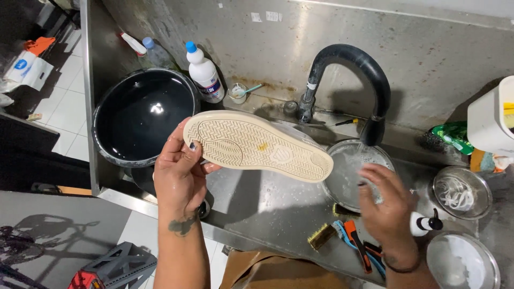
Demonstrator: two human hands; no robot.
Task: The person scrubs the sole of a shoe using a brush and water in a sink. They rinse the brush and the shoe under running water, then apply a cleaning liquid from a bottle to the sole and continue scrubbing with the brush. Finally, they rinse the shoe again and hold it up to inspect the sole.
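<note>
Presently catalogued, left to right, with hazards noted first. Risk one: the shoe (257,145), held sole-up above the steel counter (267,206), is gripped at its heel end only, and the skin looks wet, so it could slip or tip toward the dark basin (142,115) of water just behind and to the left; a loose one-ended pinch would be the cause. Risk two: the white bottle (204,74) with a blue cap and the small cup (237,92) stand close behind the shoe, and a swing of the toe or heel might knock them over. Risk three: the brushes (350,235) lie at the counter's near edge and could be pushed off by a careless reach. Left hand (179,171): fingers curled and closed on the heel end of the shoe, thumb across the pale ridged sole, which carries a small yellow mark near its middle; the toe points right, toward the black tap (356,80). Right hand (385,206): fingers spread and apart, holding nothing, blurred, hovering over the soapy metal bowl (350,171) below the spout; whether it touches the bowl cannot be told. Further right: a pump bottle (425,223), a steel bowl holding pale laces (463,192), another steel bowl (463,262), a white container (490,118).
</note>
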